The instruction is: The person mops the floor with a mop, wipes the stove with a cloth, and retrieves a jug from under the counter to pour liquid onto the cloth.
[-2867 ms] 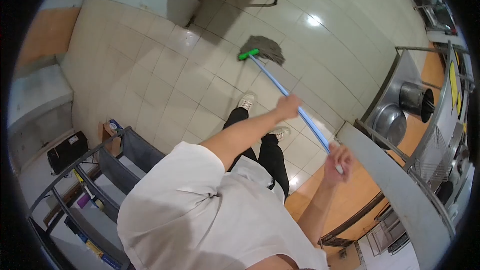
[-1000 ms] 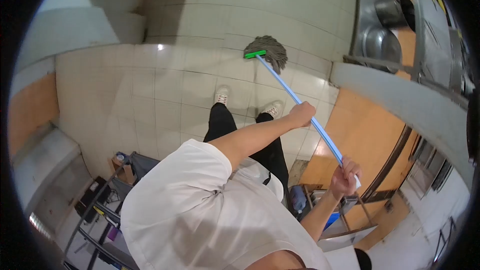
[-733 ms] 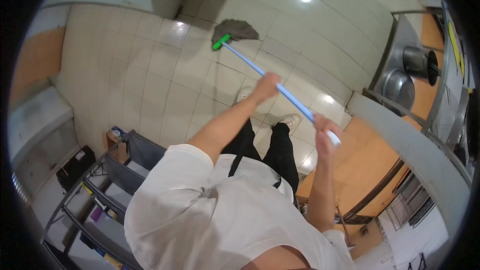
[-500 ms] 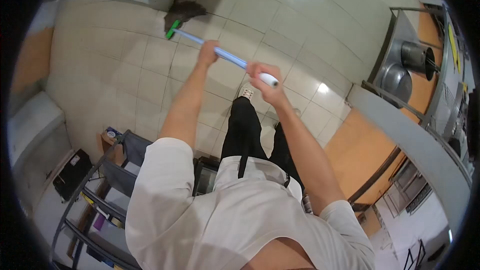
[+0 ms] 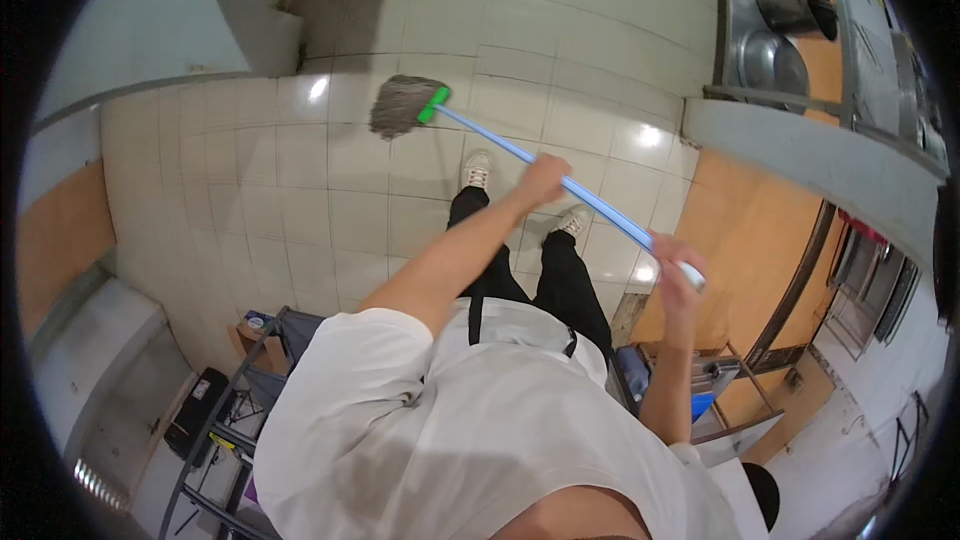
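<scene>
A mop with a light blue pole (image 5: 610, 212) slants across the view in front of my legs. Its grey string head (image 5: 402, 108) lies spread on the tiled floor, joined to the pole by a green clamp (image 5: 434, 105). My left hand (image 5: 545, 180) is closed around the middle of the pole. Up near the white end of the handle, my right hand (image 5: 679, 265) is wrapped around it. Both of my shoes (image 5: 478, 169) stand on the tiles, a little nearer than the mop head.
To the right, a metal rack carries a steel pot (image 5: 790, 6) and a large round pan (image 5: 772, 64). A curved pale ledge (image 5: 800, 135) runs below it. At lower left stand a dark metal frame (image 5: 215, 440) and a black case (image 5: 196, 415). A pale block (image 5: 240, 30) juts out at upper left.
The mop head has come away from the pale block, toward me and to the right. Both hands have shifted right and down with the pole, and the view has turned.
</scene>
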A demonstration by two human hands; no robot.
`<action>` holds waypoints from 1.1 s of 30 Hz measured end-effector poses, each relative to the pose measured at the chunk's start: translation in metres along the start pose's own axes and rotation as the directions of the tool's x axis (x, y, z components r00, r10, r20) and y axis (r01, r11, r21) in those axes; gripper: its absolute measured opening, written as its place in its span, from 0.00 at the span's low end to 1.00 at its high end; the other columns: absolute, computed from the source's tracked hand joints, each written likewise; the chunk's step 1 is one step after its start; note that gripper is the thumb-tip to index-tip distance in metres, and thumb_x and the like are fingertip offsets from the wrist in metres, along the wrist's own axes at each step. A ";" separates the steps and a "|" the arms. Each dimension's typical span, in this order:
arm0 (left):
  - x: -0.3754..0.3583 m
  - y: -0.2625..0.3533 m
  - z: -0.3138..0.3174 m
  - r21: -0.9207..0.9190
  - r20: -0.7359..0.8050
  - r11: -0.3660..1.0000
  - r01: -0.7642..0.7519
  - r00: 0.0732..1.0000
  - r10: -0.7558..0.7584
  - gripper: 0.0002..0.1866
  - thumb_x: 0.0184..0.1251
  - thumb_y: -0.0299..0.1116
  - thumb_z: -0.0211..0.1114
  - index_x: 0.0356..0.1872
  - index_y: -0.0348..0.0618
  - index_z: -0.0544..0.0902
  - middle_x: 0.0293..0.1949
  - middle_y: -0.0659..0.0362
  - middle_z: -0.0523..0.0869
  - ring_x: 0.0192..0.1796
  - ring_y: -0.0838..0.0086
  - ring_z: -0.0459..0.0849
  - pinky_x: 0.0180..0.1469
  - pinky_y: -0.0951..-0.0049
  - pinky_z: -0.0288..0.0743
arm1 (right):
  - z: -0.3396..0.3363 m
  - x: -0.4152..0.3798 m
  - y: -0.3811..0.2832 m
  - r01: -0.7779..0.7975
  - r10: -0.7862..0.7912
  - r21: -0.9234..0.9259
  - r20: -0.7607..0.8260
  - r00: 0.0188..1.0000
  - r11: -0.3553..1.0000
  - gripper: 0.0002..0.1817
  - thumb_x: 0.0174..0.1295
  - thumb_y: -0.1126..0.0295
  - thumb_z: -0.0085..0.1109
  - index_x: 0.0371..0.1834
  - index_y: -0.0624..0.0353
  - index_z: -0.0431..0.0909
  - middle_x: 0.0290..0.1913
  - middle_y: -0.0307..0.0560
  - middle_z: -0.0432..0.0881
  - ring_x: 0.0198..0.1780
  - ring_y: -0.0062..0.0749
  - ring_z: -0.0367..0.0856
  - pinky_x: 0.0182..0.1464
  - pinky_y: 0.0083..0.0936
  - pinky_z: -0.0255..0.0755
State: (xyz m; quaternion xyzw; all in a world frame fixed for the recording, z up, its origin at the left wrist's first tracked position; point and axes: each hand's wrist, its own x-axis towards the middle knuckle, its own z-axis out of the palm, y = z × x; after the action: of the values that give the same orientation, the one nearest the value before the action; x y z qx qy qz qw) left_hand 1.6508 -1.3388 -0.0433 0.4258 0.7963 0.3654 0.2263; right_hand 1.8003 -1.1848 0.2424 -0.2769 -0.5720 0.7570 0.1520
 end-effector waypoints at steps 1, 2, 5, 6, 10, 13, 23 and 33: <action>0.014 0.040 0.031 0.004 0.043 0.999 -0.042 0.998 0.042 0.09 0.38 0.27 0.71 0.23 0.44 0.79 0.30 0.51 0.82 0.39 0.48 0.81 0.44 0.52 0.74 | -0.031 -0.019 -0.019 0.002 -0.002 0.001 -0.077 0.997 1.000 0.05 0.50 0.78 0.58 0.24 0.64 0.71 0.32 0.54 0.80 0.43 0.42 0.79 0.68 0.58 0.60; 0.028 0.075 0.060 -0.001 0.131 0.999 -0.041 0.991 0.041 0.08 0.38 0.27 0.71 0.21 0.44 0.79 0.28 0.51 0.82 0.37 0.48 0.81 0.42 0.52 0.75 | -0.073 -0.038 -0.028 0.044 -0.045 -0.014 -0.077 0.996 0.999 0.05 0.51 0.77 0.58 0.24 0.64 0.70 0.32 0.53 0.79 0.43 0.42 0.78 0.68 0.58 0.60; 0.061 0.174 0.157 -0.080 0.295 0.989 -0.123 0.945 0.141 0.07 0.37 0.26 0.71 0.20 0.43 0.81 0.27 0.51 0.83 0.35 0.49 0.83 0.40 0.52 0.79 | -0.168 -0.106 -0.055 0.100 -0.125 -0.107 -0.264 0.956 0.989 0.07 0.52 0.75 0.58 0.23 0.63 0.69 0.30 0.51 0.77 0.41 0.39 0.75 0.67 0.56 0.61; 0.071 0.210 0.177 -0.079 0.407 0.989 -0.125 0.902 0.147 0.07 0.38 0.26 0.71 0.21 0.43 0.82 0.28 0.50 0.84 0.37 0.50 0.84 0.40 0.53 0.80 | -0.191 -0.127 -0.062 0.120 -0.159 -0.137 -0.317 0.935 0.983 0.08 0.52 0.74 0.58 0.22 0.62 0.69 0.29 0.49 0.76 0.40 0.38 0.74 0.67 0.56 0.61; 0.095 0.315 0.261 -0.109 0.588 0.978 -0.180 0.782 0.210 0.05 0.42 0.26 0.71 0.24 0.44 0.86 0.32 0.50 0.87 0.41 0.54 0.86 0.38 0.54 0.83 | -0.261 -0.196 -0.061 0.156 -0.231 -0.183 -0.526 0.819 0.971 0.08 0.51 0.74 0.57 0.23 0.59 0.66 0.27 0.45 0.68 0.41 0.38 0.70 0.69 0.56 0.57; 0.105 0.354 0.311 -0.155 0.615 0.954 -0.258 0.730 0.297 0.07 0.43 0.27 0.70 0.27 0.43 0.87 0.34 0.52 0.87 0.42 0.58 0.87 0.36 0.56 0.81 | -0.273 -0.220 -0.044 0.132 -0.278 -0.267 -0.640 0.716 0.955 0.08 0.51 0.74 0.55 0.23 0.57 0.64 0.28 0.43 0.65 0.43 0.39 0.67 0.71 0.55 0.54; 0.076 0.328 0.278 -0.034 0.503 0.995 -0.089 0.859 0.094 0.04 0.47 0.30 0.71 0.26 0.43 0.87 0.32 0.52 0.86 0.45 0.62 0.84 0.38 0.61 0.81 | -0.296 -0.222 -0.023 0.208 -0.205 -0.049 -0.484 0.850 0.977 0.10 0.47 0.72 0.55 0.20 0.53 0.61 0.25 0.37 0.58 0.37 0.33 0.61 0.72 0.55 0.52; 0.012 0.133 0.055 0.081 0.026 0.951 0.297 0.954 -0.300 0.02 0.47 0.27 0.68 0.25 0.44 0.85 0.31 0.56 0.85 0.45 0.62 0.83 0.36 0.62 0.81 | -0.088 -0.065 -0.004 0.148 -0.146 0.001 0.176 0.973 0.989 0.13 0.50 0.71 0.57 0.19 0.54 0.60 0.22 0.37 0.58 0.35 0.33 0.62 0.72 0.57 0.52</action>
State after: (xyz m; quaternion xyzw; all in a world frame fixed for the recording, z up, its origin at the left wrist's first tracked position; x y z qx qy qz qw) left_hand 1.7499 -1.2578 0.0245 0.3156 0.8604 0.2881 0.2775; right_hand 1.9041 -1.1505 0.2451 -0.1668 -0.6069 0.7615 0.1547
